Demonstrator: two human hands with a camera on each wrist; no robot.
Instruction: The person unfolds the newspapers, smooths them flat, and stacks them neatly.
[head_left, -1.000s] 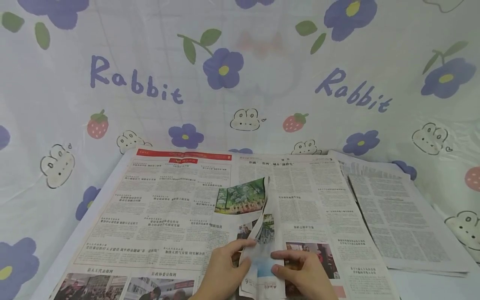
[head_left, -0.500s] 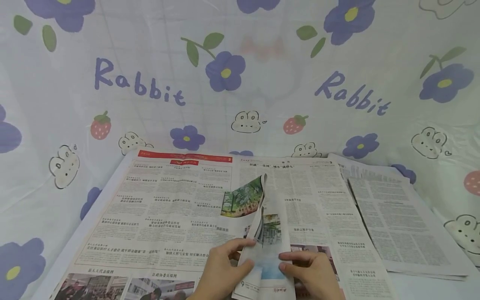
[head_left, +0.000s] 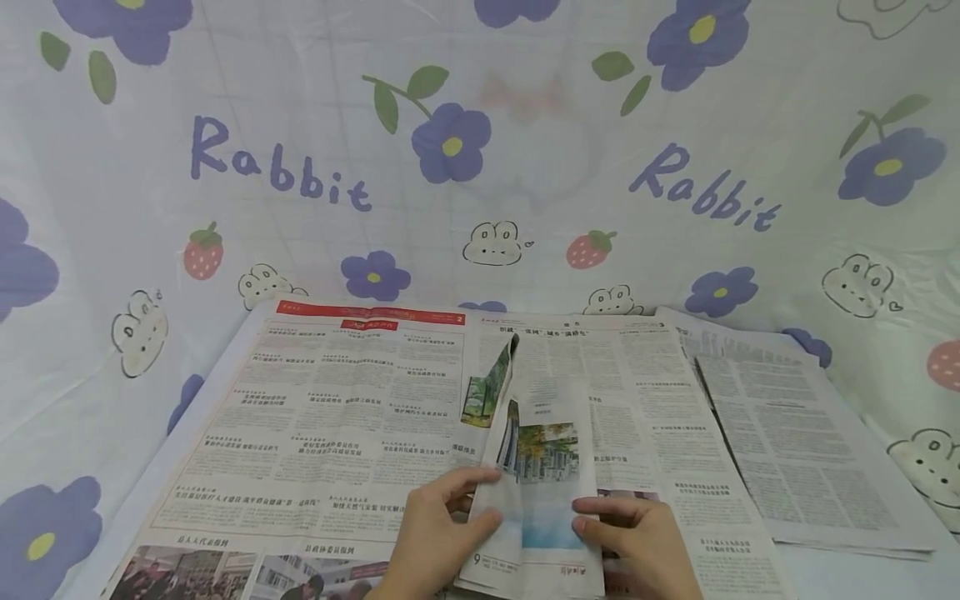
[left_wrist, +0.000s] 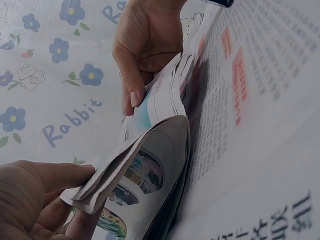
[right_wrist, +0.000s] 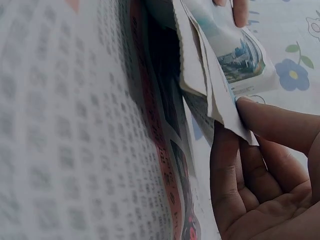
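A folded newspaper (head_left: 551, 492), with a blue-and-green street picture on its front, is held up between both hands. My left hand (head_left: 444, 525) pinches its left edge between thumb and fingers. On the opposite edge, the right hand (head_left: 630, 537) pinches it with the thumb in front and fingers behind. Several layers of the folded newspaper (left_wrist: 155, 165) show from the side in the left wrist view, bulging open at a curve. In the right wrist view, the layered paper edges (right_wrist: 220, 90) run between the thumb and fingers. A narrow flap with a green picture (head_left: 480, 392) stands at the upper left.
Beneath lies a large spread newspaper (head_left: 315, 450) with a red header. To the right, a stack of printed pages (head_left: 802, 450) rests on the white table. Behind hangs a pale sheet (head_left: 420, 217) with flowers, rabbits and strawberries.
The folded newspaper's front panel has widened to the right as the right hand moved slightly rightward. The green-picture flap has turned inward and now shows narrower. Both hands keep their hold.
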